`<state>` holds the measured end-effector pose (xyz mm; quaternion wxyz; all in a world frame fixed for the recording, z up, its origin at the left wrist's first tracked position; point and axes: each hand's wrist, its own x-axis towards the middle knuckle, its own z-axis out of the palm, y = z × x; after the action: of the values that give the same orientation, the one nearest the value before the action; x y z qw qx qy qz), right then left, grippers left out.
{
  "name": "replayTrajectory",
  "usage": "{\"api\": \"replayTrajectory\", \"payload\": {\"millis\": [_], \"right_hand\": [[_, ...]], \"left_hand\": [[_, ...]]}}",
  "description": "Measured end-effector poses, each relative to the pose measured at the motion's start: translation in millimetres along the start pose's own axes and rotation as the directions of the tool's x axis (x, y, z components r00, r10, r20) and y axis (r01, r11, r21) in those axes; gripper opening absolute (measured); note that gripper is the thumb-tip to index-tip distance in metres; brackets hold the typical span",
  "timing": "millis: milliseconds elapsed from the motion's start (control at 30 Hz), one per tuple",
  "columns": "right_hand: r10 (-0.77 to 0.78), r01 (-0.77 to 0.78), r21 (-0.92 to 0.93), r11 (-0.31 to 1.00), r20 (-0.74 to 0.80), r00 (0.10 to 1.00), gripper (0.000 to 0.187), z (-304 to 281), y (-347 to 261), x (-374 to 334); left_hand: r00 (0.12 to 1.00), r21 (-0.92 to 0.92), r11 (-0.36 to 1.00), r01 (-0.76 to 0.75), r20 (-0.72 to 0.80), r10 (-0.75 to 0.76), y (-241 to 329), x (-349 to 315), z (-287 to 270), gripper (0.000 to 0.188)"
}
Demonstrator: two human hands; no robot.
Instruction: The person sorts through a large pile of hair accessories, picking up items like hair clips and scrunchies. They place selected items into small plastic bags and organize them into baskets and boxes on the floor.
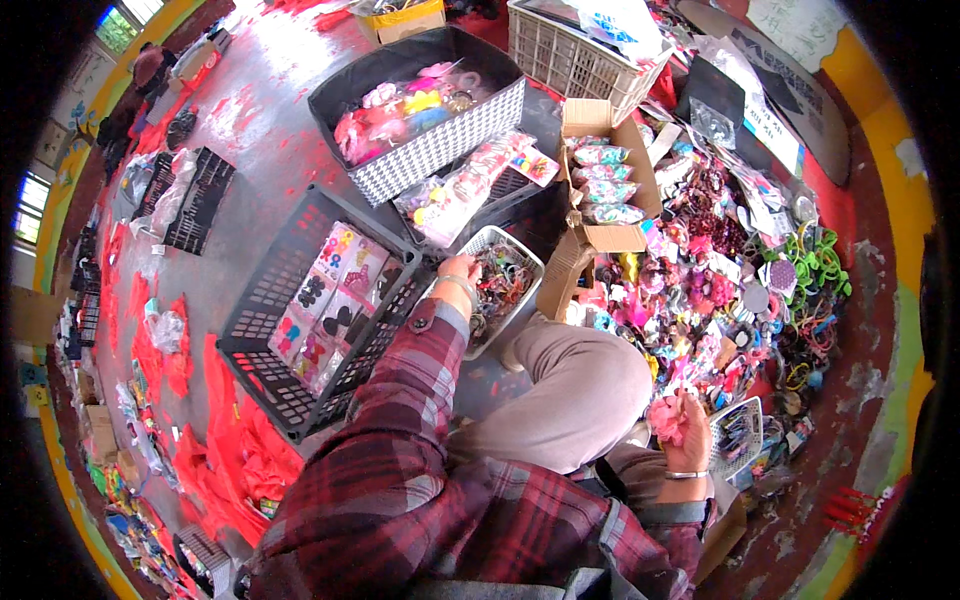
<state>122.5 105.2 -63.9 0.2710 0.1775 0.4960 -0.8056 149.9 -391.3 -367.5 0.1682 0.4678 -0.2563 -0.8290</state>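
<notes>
Right hand (pixel 694 438) holds a pink ruffled accessory (pixel 664 417); left hand (pixel 462 268) is at an oblong white basket (pixel 517 242).

The right fingers are closed around the pink ruffled accessory, which projects to the left of the hand, beside the person's knee. No long axis is discernible on its bunched form. The left fingers are at the left rim of the oblong white basket, close to the mixed small items (pixel 505 283) inside; whether they grip anything cannot be told. The basket's long axis runs away from the person, leaning slightly right; the left hand is nearer to it. The right hand is nearer to the accessory pile (pixel 712 290), ahead, and to a small perforated basket (pixel 758 430), just right.
</notes>
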Motion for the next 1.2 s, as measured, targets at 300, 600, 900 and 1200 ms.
{"api": "replayTrajectory", "payload": {"millis": [300, 600, 900, 1200], "right_hand": [[-0.084, 0.082, -0.033, 0.996, -0.07, 0.994, 0.019, 9.2, -5.8, -13.9], [-0.122, 0.12, -0.039, 0.992, -0.041, 0.992, 0.029, 0.0, -8.9, -24.5], [-0.289, 0.292, -0.06, 0.955, 0.049, 0.956, 0.009, 5.9, -29.3, -49.2], [-0.204, 0.225, 0.012, 0.974, 0.47, 0.859, 0.071, 34.1, -68.4, -44.2]], "left_hand": [[0.997, -0.1, 0.995, 0.008, -0.074, -0.015, -3.7, -81.4, 56.2, 0.011], [0.99, 0.088, 0.99, -0.112, 0.095, 0.103, 0.6, -172.0, 63.5, 0.014], [0.594, 0.075, 0.924, -0.374, 0.785, 0.176, 62.5, -297.5, 155.2, 0.012], [0.096, 0.094, 0.982, 0.163, 0.989, -0.11, 65.2, -404.4, 272.9, 0.018]]}}
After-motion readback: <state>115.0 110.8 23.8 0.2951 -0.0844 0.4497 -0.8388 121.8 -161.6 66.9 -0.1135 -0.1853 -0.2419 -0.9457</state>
